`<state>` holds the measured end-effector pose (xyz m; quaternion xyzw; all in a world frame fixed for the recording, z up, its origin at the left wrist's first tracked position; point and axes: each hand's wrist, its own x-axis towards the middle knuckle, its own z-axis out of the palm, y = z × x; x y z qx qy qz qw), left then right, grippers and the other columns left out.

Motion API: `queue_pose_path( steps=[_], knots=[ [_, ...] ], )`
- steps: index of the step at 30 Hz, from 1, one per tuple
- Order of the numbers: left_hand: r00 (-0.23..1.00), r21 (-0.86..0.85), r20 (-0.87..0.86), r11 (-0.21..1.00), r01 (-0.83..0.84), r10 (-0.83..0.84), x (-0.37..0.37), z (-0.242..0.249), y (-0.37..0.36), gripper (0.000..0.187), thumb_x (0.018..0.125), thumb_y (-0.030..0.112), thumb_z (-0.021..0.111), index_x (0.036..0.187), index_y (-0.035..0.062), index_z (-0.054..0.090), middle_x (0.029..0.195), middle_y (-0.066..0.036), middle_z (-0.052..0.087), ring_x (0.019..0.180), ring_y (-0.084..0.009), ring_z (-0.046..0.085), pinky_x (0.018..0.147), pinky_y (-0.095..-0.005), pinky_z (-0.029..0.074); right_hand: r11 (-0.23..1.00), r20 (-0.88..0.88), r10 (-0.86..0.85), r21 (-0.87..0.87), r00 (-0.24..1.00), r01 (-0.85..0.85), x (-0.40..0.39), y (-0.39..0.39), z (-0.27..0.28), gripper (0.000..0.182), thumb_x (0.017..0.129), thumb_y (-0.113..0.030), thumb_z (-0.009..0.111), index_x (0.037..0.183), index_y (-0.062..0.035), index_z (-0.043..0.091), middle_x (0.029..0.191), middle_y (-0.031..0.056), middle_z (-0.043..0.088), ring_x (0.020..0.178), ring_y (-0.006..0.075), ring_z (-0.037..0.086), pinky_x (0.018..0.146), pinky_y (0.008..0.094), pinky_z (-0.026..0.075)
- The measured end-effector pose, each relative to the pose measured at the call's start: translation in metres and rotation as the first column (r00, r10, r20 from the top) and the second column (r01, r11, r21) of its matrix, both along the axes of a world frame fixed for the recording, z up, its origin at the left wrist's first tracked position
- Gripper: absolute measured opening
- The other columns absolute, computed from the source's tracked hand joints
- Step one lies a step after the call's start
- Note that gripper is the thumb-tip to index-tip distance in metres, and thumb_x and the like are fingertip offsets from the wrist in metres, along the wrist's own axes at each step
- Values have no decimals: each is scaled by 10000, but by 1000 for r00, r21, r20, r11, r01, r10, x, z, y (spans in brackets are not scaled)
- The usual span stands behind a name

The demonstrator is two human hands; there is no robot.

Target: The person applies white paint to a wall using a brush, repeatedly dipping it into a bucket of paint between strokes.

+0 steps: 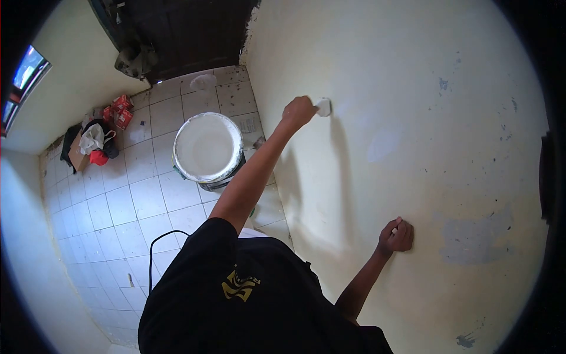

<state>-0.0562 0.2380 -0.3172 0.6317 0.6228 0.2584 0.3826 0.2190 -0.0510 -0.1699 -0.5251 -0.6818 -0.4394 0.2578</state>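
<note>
My left hand [299, 112] is closed around a small putty knife [323, 107]. Its pale blade lies against the cream wall [377, 88], and the handle is mostly hidden in my fist. Lower down and to the right, my right hand [398, 235] is closed and rests at the wall. A small light bit shows between its fingers; what it is I cannot make out. Grey patches [476, 239] and small scuffed spots mark the wall to the right of my hands.
A large round bucket [207, 147] with a white top stands on the tiled floor [141, 200] left of the wall. Red boxes [122, 111] and a white bag [93, 139] lie heaped at the far left. A dark door [188, 35] is at the top.
</note>
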Motion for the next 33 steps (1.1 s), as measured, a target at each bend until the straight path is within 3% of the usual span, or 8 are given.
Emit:
queue_pose_path(
  steps=[6, 8, 14, 16, 20, 26, 28, 33],
  knots=[
    [961, -32, 246, 990, 139, -127, -21, 84, -4, 346, 867, 346, 632, 738, 37, 715, 598, -79, 614, 451, -144, 533, 443, -309, 418, 999, 15, -34, 15, 999, 34, -1, 1, -1, 171, 862, -38, 585, 717, -27, 495, 639, 87, 541, 523, 264, 539, 463, 352, 445],
    [789, -2, 604, 991, 137, -108, -23, 97, -14, 372, 905, 355, 605, 752, 25, 684, 536, -7, 507, 392, -66, 376, 362, -254, 254, 999, 4, -32, -2, 999, 32, -1, -1, -1, 163, 863, -41, 588, 724, -27, 503, 643, 88, 548, 531, 267, 547, 468, 353, 452],
    [291, 67, 936, 914, 400, -196, -11, 164, -39, 376, 961, 360, 542, 807, 24, 612, 521, 38, 374, 397, -49, 242, 391, -258, 149, 1000, -16, -22, 13, 1000, 22, 1, 0, -2, 141, 867, -40, 598, 745, -33, 527, 651, 85, 564, 534, 255, 552, 459, 344, 438],
    [389, 81, 883, 900, 427, -264, 4, 154, -38, 360, 993, 365, 471, 875, 41, 574, 536, 57, 330, 403, -43, 223, 371, -232, 150, 999, -18, -23, 35, 1000, 23, 0, 0, -1, 132, 871, -32, 598, 755, -31, 537, 646, 82, 565, 520, 242, 537, 444, 337, 415],
    [287, -211, 957, 750, 628, 29, 21, 105, -41, 349, 1002, 387, 453, 949, 51, 533, 544, 64, 323, 400, -47, 214, 357, -219, 165, 999, -24, 5, 53, 1000, -3, -2, 3, 3, 128, 860, -26, 609, 756, -34, 535, 645, 79, 564, 518, 240, 538, 437, 332, 409],
    [642, -397, 766, 799, 452, 17, -3, 52, -58, 374, 970, 381, 518, 871, 29, 596, 541, 40, 389, 402, -55, 287, 354, -239, 220, 998, -19, 8, 57, 1000, -7, -2, 2, 4, 143, 850, -27, 620, 744, -52, 526, 610, 54, 525, 488, 218, 509, 418, 319, 383],
    [911, -373, 411, 918, 138, 30, -7, 24, -61, 396, 931, 356, 564, 750, 15, 649, 549, -10, 507, 411, -104, 409, 372, -277, 299, 999, -32, 8, 40, 999, -7, -2, 2, 4, 154, 848, -25, 618, 733, -57, 522, 595, 41, 504, 478, 205, 494, 411, 316, 365],
    [876, -320, 482, 926, 201, -24, -6, 48, -61, 385, 926, 330, 575, 744, -5, 624, 545, -24, 498, 411, -113, 410, 375, -279, 295, 1000, -50, 12, 23, 999, -10, -5, 1, 7, 174, 847, -24, 617, 713, -63, 512, 579, 36, 479, 469, 203, 477, 406, 318, 349]
  ],
)
